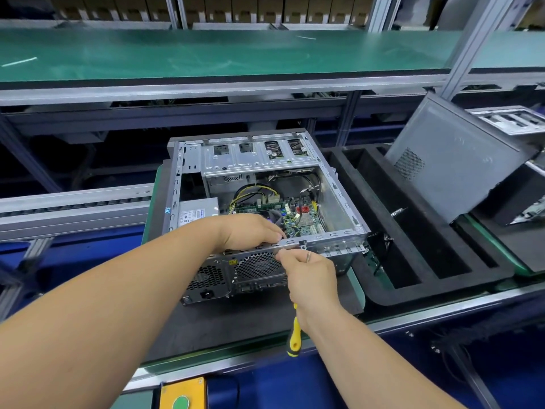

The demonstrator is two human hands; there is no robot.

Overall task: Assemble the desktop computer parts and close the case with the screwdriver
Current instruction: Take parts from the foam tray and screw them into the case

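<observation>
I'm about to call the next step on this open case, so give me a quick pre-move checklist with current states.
1. Case lying open side up on the black mat: ok.
2. Left hand resting on the rear top edge, steadying the case: ok.
3. Screwdriver in the right hand: ok, yellow handle sticks out below the wrist.
4. Screw at the right fingertips: cannot tell, too small.
5. Side panel fitted: not ok, it leans in the foam tray to the right.
6. Internal cables seated: cannot tell.
</observation>
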